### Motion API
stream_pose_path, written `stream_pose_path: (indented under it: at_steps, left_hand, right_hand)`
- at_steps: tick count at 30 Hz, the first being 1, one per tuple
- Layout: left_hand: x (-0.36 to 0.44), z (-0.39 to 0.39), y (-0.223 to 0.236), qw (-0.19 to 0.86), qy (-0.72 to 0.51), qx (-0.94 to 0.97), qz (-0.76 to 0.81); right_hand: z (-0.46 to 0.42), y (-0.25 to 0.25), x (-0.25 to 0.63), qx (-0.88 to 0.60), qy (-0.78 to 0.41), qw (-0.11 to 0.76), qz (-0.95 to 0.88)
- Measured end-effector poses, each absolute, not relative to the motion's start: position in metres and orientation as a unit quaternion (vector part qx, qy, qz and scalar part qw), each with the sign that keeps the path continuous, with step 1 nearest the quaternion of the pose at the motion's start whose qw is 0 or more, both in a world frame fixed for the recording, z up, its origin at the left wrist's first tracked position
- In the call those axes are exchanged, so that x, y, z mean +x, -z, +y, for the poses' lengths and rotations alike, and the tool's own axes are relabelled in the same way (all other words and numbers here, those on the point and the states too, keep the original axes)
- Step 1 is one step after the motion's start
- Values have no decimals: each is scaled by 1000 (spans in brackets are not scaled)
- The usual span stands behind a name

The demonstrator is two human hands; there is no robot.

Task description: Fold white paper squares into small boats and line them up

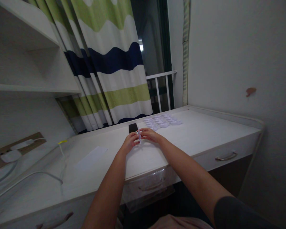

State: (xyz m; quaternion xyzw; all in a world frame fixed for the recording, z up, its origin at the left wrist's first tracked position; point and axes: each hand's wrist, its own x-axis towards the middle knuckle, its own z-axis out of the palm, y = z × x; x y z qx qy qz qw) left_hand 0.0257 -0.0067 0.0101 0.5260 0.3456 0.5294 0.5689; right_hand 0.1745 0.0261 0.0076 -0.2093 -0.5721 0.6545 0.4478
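Grip: L hand point(130, 142) & R hand point(150, 135) pinched nearly closed on folded paper point(139, 136), ctr frame, above surface point(143, 162).

Arms point(188, 171) extended forward; left hand point(130, 142) facing right hand point(149, 135), fingers point(134, 137) bent.

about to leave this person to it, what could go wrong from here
The small folded paper is pinched between both hands, so a hard squeeze might crease it. The folded pieces lie just beyond the right hand; a forward reach could scatter them.
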Motion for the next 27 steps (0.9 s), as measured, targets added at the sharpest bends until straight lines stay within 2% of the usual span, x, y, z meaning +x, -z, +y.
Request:
stream_pose_path:
  at_steps: [27]
  left_hand:
    - [25, -5, -10, 618, -526, 492, 316]
  right_hand:
    - [26, -8, 173, -183, -674, 420, -580]
